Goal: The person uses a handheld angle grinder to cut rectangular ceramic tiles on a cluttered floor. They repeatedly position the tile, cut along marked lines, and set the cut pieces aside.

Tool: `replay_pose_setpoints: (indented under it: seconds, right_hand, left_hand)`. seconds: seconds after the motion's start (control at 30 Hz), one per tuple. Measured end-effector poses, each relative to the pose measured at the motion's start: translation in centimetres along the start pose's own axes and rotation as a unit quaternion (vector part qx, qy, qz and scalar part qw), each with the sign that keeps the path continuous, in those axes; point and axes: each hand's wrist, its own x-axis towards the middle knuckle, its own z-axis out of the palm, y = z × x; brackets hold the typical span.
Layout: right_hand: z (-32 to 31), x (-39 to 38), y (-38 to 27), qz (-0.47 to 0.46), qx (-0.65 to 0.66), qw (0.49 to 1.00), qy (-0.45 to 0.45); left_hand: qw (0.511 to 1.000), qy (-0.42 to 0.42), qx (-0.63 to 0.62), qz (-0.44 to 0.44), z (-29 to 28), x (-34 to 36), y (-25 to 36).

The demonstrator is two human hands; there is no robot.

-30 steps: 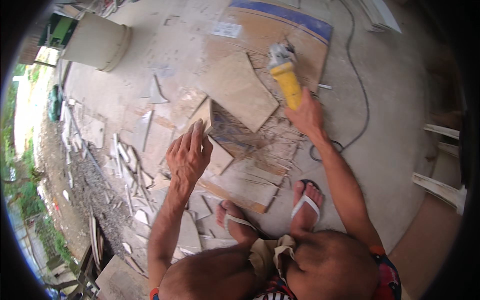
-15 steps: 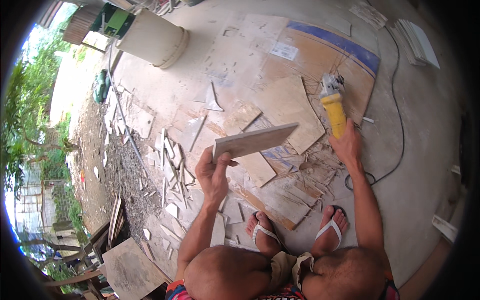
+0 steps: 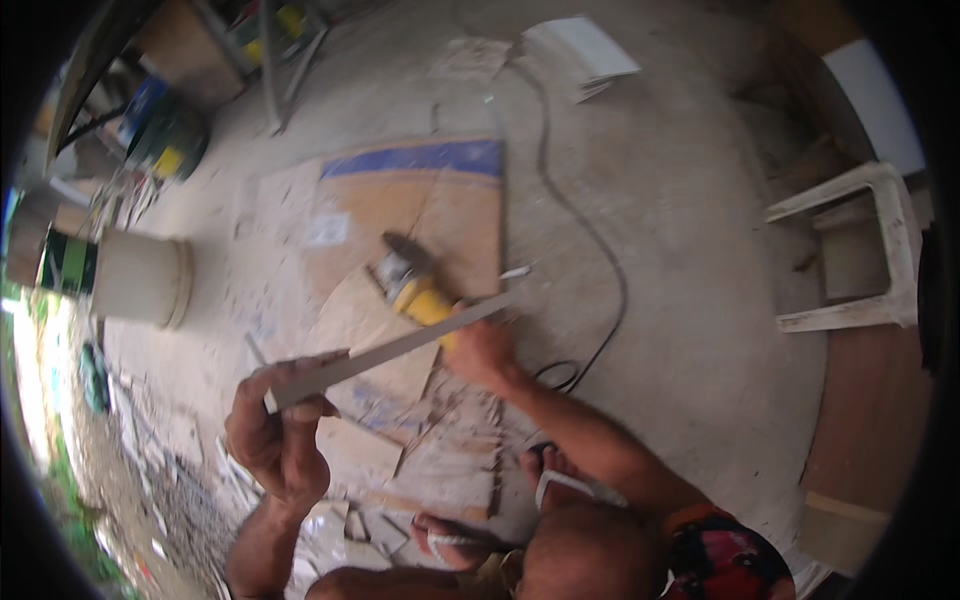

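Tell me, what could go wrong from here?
The tile, held at one end by the left hand, might slip toward the sandalled feet. The grinder in the bare right hand could nick skin if its disc is spinning, which I can't tell. The looped cord nearby might snag.

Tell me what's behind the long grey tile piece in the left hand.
Behind the long grey tile piece: a yellow angle grinder in the right hand, and a flat beige tile slab. Part of the grinder and a band of the slab are hidden.

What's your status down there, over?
Left hand gripping tile. Right hand on grinder. Tile partly hiding grinder from view. Cable looped near right hand.
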Motion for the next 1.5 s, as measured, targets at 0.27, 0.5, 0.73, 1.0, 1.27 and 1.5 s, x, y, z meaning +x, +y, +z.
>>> replay_pose_setpoints:
  seconds: [0.27,0.5,0.73,1.0,1.27,1.5]
  right_hand:
    - [-0.6,-0.7,-1.2,-0.007,-0.017,1.000,0.016]
    - [0.2,-0.5,-3.1,-0.036,-0.070,0.995,0.059]
    - [8.9,0.0,1.6,-0.091,0.168,0.971,0.143]
    - [3.0,-0.7,0.4,-0.197,0.117,0.949,0.215]
    - [-0.8,1.0,-0.9,0.022,0.037,0.997,-0.066]
    - [-0.2,0.9,-1.3,0.035,-0.014,0.999,0.005]
  left_hand:
    - [0.991,-0.003,0.110,0.071,23.4,21.3,-2.5]
    - [0.888,0.073,0.295,0.346,38.1,34.8,-12.5]
    - [0.821,-0.043,0.482,0.303,48.6,35.2,-17.1]
    - [0.756,-0.194,0.610,0.132,48.1,37.2,-19.8]
    - [0.886,-0.131,0.338,0.288,41.5,36.0,-11.6]
    - [0.903,0.016,0.320,0.287,10.5,29.3,-8.3]
